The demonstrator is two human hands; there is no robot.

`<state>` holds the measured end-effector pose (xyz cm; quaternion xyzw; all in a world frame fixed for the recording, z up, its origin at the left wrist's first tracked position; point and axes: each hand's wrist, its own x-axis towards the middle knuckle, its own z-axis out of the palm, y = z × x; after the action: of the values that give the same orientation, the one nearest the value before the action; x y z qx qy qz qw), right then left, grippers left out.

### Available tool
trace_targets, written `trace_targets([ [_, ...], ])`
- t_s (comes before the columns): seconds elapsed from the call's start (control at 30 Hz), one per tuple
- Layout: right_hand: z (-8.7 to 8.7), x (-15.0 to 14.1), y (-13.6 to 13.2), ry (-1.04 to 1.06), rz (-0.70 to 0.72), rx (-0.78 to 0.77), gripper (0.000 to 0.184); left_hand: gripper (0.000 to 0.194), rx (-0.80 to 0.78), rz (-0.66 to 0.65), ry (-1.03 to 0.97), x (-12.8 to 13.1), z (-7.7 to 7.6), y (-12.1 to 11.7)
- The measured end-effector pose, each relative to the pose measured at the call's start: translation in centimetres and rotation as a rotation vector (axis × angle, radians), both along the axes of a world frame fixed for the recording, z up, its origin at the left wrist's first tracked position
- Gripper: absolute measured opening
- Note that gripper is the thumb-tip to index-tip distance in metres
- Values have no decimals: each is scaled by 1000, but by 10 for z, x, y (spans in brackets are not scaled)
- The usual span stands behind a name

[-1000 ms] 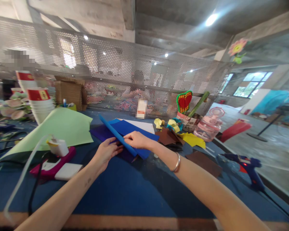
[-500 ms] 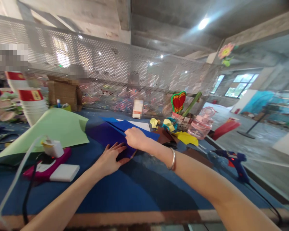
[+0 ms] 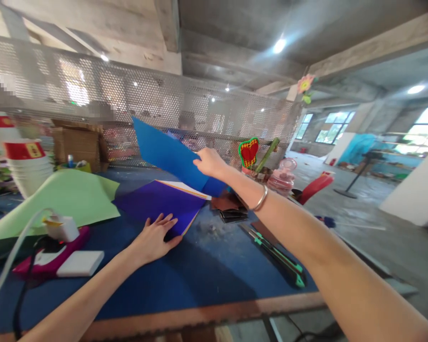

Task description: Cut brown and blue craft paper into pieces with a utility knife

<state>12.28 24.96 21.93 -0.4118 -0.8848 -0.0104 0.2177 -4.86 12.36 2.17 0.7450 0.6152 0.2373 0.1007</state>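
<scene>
My right hand (image 3: pixel 210 162) pinches the edge of a blue sheet of paper (image 3: pixel 167 154), which is raised and tilted above the table. A silver bangle (image 3: pixel 261 197) circles that wrist. Flat on a dark purple sheet (image 3: pixel 160 202) rests my left hand (image 3: pixel 160 235), fingers spread. White and orange edges of other sheets show along the purple one's borders. To the right of the purple sheet lie dark brown pieces (image 3: pixel 230 204). A black and green utility knife (image 3: pixel 276 256) lies nearer to me, beneath my right forearm in view.
A pale green sheet (image 3: pixel 74 197) curls at left, behind a magenta power strip (image 3: pixel 52 261) with cables and a white block (image 3: pixel 80 263). Stacked paper cups (image 3: pixel 28 164) stand behind it. A pink bottle (image 3: pixel 281 176) is at right. A perforated metal screen (image 3: pixel 150 99) closes the back.
My right hand has lifted the blue sheet up and away from the purple one, uncovering more of it. My left hand stays on the purple sheet. The view has turned right, and the knife now shows.
</scene>
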Motion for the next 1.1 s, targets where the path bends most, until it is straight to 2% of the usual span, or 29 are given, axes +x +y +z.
trace_targets([
  [0.17, 44, 16, -14, 43, -90, 189, 14, 48, -33, 10, 187, 5, 5, -2],
  [0.3, 57, 28, -36, 95, -70, 290, 18, 46, -14, 53, 285, 15, 8, 3],
  [0.43, 48, 38, -58, 129, -60, 332, 26, 45, 11, 86, 344, 24, 9, 18],
  [0.6, 32, 45, -76, 135, -28, 301, 30, 43, 3, 136, 370, 30, 9, 49],
  [0.7, 22, 49, -79, 136, -25, 272, 32, 42, -7, 148, 369, 31, 16, 65],
  [0.8, 9, 51, -80, 129, -22, 259, 32, 42, -18, 136, 359, 34, 26, 70],
  [0.87, -1, 50, -82, 119, -11, 262, 29, 42, -34, 102, 350, 38, 33, 61],
  [0.93, -11, 48, -86, 105, 25, 273, 23, 44, -56, 35, 338, 45, 39, 41],
  [1.0, -18, 43, -90, 85, 87, 292, 20, 49, -87, -77, 325, 52, 45, 11],
  [1.1, -20, 36, -93, 45, 173, 346, 25, 59, -136, -255, 283, 63, 53, -38],
])
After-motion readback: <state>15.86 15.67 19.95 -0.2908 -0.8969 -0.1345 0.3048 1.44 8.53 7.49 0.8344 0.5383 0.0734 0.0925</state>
